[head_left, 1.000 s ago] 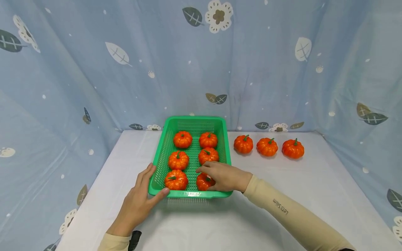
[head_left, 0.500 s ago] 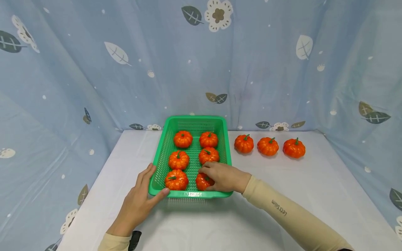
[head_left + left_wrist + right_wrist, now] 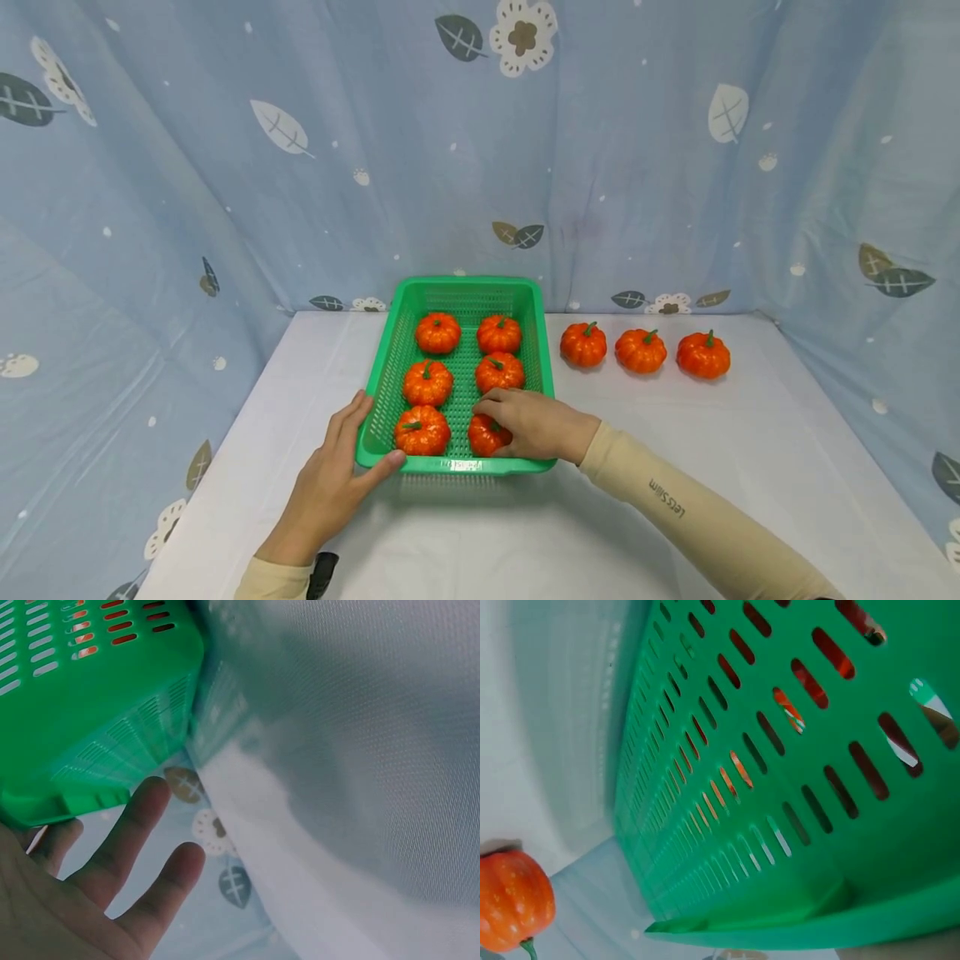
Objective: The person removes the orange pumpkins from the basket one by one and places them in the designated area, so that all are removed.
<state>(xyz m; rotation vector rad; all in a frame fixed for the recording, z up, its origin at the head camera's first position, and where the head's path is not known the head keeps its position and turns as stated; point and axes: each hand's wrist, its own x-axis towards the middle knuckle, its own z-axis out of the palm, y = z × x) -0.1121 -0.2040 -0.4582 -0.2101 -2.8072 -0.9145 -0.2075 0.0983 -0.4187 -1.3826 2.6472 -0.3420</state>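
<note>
A green plastic basket (image 3: 378,354) with slotted walls stands on the table, with small orange pumpkins inside in two columns. My left hand (image 3: 326,483) rests at its near left corner, thumb by the front rim. The left wrist view shows that hand's fingers (image 3: 124,844) spread and fairly straight beside the green wall. Reaching over the right rim, my right hand (image 3: 536,423) holds the near right pumpkin (image 3: 483,437) between thumb and fingers, covering part of it. Only the basket's side (image 3: 727,697) separates the right wrist camera from the pumpkins, and the gripping fingers are hidden there.
Three more pumpkins stand in a row to the right of the basket: one close to it (image 3: 582,345), a middle one (image 3: 641,351) and an outer one (image 3: 703,356). A blue patterned curtain (image 3: 450,200) hangs behind the white-covered table (image 3: 720,442).
My right fingers have drawn in around the near right pumpkin, which has shifted very slightly left. The left hand and the basket have stayed in place.
</note>
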